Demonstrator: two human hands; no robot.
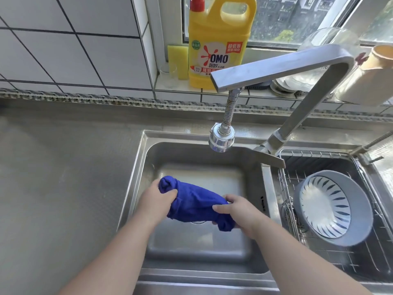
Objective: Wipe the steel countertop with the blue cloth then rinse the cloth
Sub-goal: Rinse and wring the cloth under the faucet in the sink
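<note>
Both hands, left hand [156, 199] and right hand [238, 211], clamped on blue cloth [195, 201] over sink [146, 150]; bowl [331, 207] apparently empty in rack [285, 188].

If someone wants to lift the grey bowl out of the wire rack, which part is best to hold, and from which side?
Probably the upper rim of the grey bowl, reached from above. The bowl leans on its side in the wire rack, its opening facing left, so its top edge stands free while its lower edge rests in the wires.

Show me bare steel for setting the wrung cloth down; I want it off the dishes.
The countertop left of the sink basin is bare. Crowded: the wire rack with the bowl, and the windowsill around the detergent jug.
</note>
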